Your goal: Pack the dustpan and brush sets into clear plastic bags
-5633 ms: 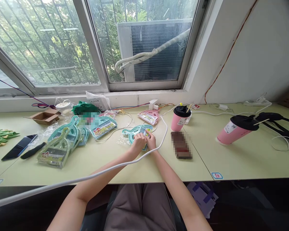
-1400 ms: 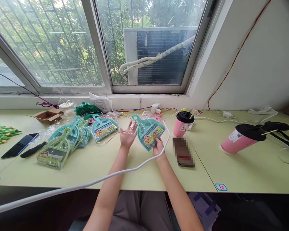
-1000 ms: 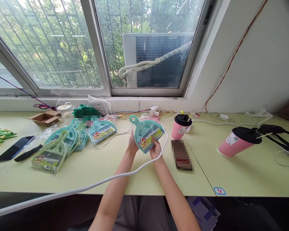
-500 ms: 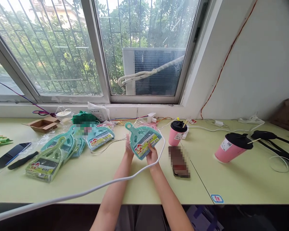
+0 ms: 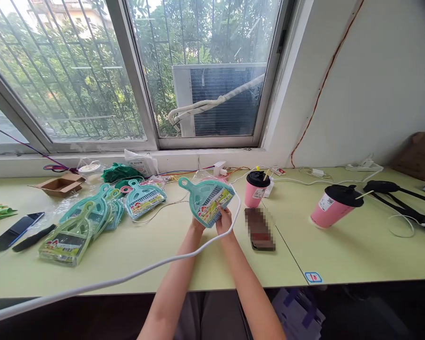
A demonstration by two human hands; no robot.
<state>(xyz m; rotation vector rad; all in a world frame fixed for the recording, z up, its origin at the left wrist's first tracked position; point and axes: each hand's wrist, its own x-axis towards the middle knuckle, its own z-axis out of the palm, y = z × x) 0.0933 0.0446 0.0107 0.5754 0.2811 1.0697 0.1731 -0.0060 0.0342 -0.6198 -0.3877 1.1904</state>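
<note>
A teal mini dustpan with a small brush and a printed label card [image 5: 212,200] is held tilted above the table, its looped handle pointing up and left. My right hand [image 5: 224,221] grips its lower right edge, thumb on the front. My left hand [image 5: 198,225] is at the lower left edge, mostly behind the dustpan, so its fingers are hidden. To the left lies another teal dustpan set [image 5: 146,200] with a similar label. Further left are several overlapping, plastic-wrapped dustpan sets, a green one [image 5: 65,241] in front.
A white cable [image 5: 156,265] crosses in front of my forearms. Right of my hands are a pink cup [image 5: 257,191], a blurred phone [image 5: 260,231] and a tilted pink cup [image 5: 335,208]. At left are a black knife-like object [image 5: 33,238], a dark flat device [image 5: 12,233] and an open cardboard box [image 5: 60,184].
My left hand has moved from beside the dustpan's left edge to behind its lower edge. The clear wrapping beside the handle no longer shows there. The camera view has shifted slightly.
</note>
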